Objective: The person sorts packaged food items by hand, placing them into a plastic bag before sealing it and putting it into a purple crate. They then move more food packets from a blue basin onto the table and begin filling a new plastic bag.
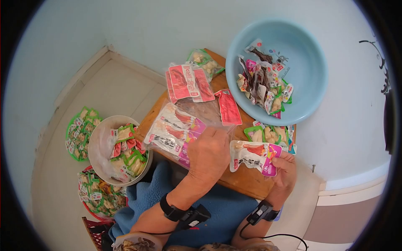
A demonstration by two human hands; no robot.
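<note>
While the right hand [287, 169] pinches a pink packet [253, 157] by its right end, thumb on top and fingers beneath, the left hand [209, 152] lies knuckles-up on a clear bag [178, 129] at centre frame. Its fingers are curled down onto the film; whether they actually grip it cannot be told. The held packet hangs over the near part of the table [247, 182], right of centre, just beside the left hand.

Grouped so far:
- The clear bag holds several packets of the same pink-and-white kind.
- Red packets [188, 81] lie stacked above the bag, with a single red one [229, 106] just to their lower right.
- Green packets [205, 60] lie at the table's far edge, and a second green lot [268, 134] lies under the basin's near rim.

Not yet grouped:
- The blue basin [310, 62], upper right, holds a mixed heap [261, 85] of dark, pink and green packets.
- The bucket [109, 119], left of frame, holds red and green packets together.
- Green bundles [81, 125] and a floor heap [98, 194] lie at lower left, well apart from the table.

Assessment: the sorting by kind appears partly done. Three kinds are separated on the table, but the larger share of packets looks unsorted in the basin and bucket.
</note>
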